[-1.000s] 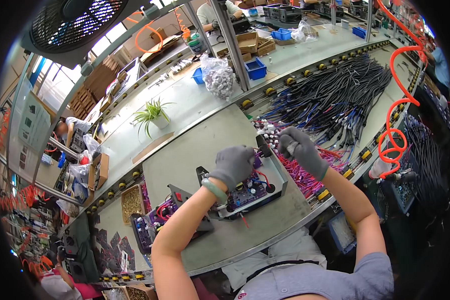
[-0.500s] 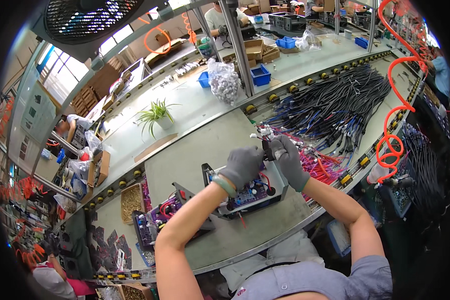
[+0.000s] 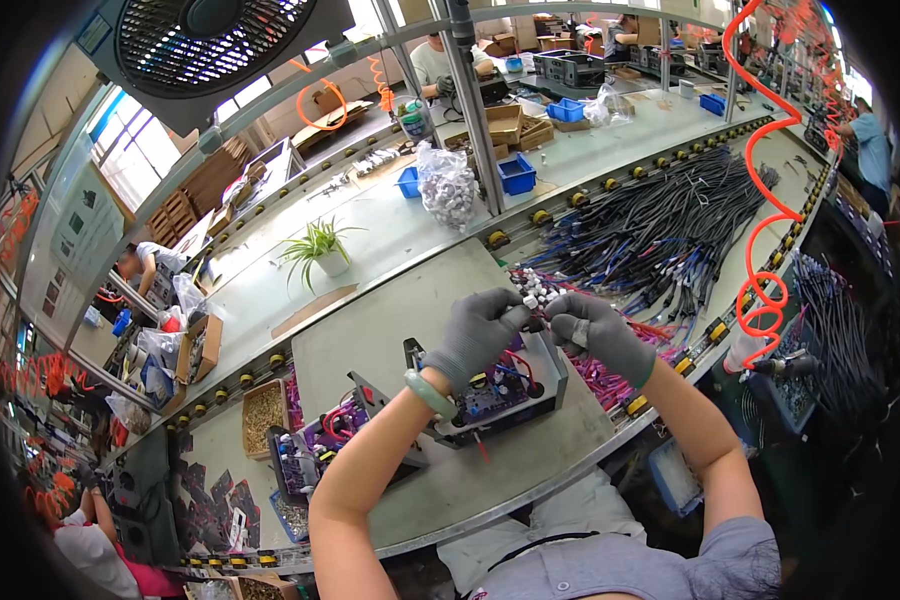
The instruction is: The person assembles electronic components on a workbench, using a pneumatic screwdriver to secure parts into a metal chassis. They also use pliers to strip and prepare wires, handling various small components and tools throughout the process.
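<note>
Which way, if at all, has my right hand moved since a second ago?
Yes: judged against the grey housing, your right hand has come lower in the view, closer to it.

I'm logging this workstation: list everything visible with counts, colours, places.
Fan: one, black, upper left.
Near bench: one, greenish grey, centre.
Far bench: one, pale, beyond it.
Electronic units: two, grey, black and purple, near bench.
Potted plant: one, green, far bench.
Bins: at least four, blue, far bench.
Filled bag: one, clear, far bench.
Cables: many, black, right.
Wires: many, pink and red, right of centre.
Connectors: several, white, centre.
Hoses: several, orange, right and upper left.
Co-workers: at least five, mixed clothing, around the edges.
Left hand: one, grey-gloved, centre.
Right hand: one, grey-gloved, right of it.
</note>
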Tool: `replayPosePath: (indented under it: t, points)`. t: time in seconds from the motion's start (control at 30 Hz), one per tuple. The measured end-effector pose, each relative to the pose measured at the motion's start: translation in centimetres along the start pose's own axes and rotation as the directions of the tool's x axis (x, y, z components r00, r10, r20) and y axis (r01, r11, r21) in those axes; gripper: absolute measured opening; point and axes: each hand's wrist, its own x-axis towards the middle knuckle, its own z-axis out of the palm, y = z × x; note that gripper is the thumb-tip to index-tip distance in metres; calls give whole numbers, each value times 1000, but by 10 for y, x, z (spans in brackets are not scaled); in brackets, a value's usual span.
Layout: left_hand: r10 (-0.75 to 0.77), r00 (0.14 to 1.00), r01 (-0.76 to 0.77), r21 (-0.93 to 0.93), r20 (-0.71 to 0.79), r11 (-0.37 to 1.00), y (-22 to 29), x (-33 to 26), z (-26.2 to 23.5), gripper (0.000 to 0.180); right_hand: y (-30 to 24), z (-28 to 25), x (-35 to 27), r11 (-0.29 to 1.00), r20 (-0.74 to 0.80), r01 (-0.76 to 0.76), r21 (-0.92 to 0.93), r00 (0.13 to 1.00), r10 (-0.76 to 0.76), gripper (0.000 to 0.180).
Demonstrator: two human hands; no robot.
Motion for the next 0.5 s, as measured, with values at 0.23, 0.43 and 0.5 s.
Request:
replayPosePath:
  t: [0.23,0.43,0.5]
  points:
    - [-164,970,118,244,177,962,-15,-26,-20,27,-19,-37,1,972,-106,80,-223,989,-106,23]
    - [-200,974,213,-148,103,966,-14,-26,-29,27,74,-117,34,189,-245,-169,-967,819,-518,46]
    - [-157,985,163,-83,78,983,-17,-33,-32,27,61,-81,35,694,-226,127,-709,891,-394,41]
